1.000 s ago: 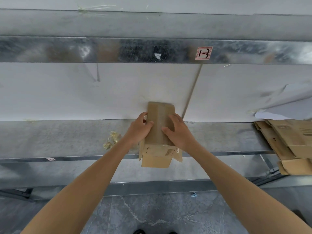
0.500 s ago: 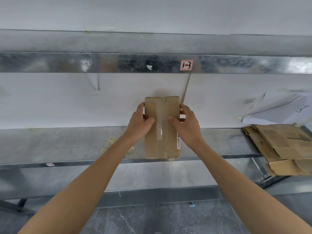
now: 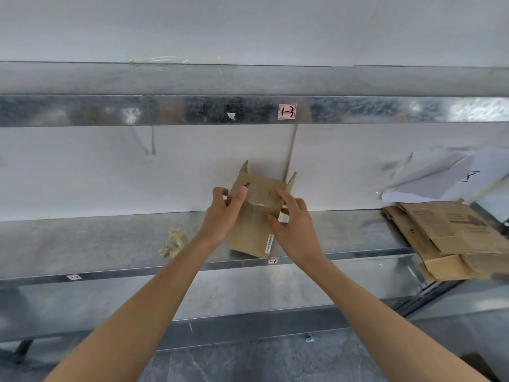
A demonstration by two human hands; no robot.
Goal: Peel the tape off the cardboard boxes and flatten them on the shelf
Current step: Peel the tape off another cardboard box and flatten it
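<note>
Whereas the cardboard box (image 3: 252, 230) showed its taped face flat half a second ago, it now tilts, end flaps up toward 12 o'clock, over the steel shelf (image 3: 110, 238). The left hand (image 3: 220, 213) and right hand (image 3: 294, 227) grip its sides; the tape (image 3: 257, 201) remains, so peeling appears next.
</note>
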